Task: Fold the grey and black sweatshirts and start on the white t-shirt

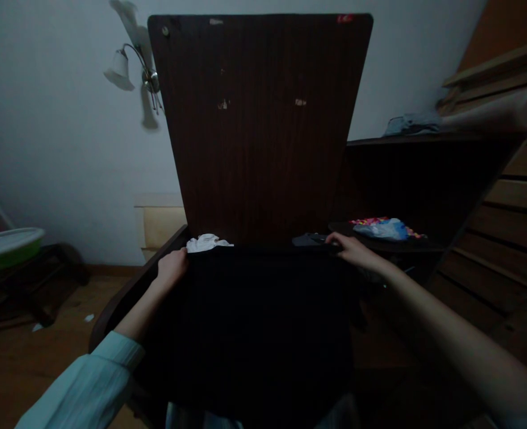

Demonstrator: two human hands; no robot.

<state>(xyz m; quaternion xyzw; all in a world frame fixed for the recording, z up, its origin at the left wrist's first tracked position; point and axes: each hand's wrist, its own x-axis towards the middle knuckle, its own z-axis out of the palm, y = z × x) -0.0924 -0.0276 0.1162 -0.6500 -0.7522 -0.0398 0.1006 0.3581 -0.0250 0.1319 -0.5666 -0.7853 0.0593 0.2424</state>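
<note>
A large piece of black cloth (263, 322) hangs spread out in front of me, its top edge roughly level. My left hand (174, 266) is closed on its upper left corner. The upper right corner is pinched in the fingers of my right hand (346, 245). The room is too dark to show seams or sleeves, so I cannot tell what kind of garment it is. Just behind the top edge, white crumpled cloth (207, 242) shows near my left hand. A grey item (308, 239) lies beside my right hand, mostly hidden.
Behind the cloth stands a tall dark wooden panel (263, 119). A dark shelf unit to the right holds a clear plastic bag (382, 229) and folded cloth (412, 124). A green-and-white basin (11, 247) rests on a low stand at left. A lamp (119, 70) is on the wall.
</note>
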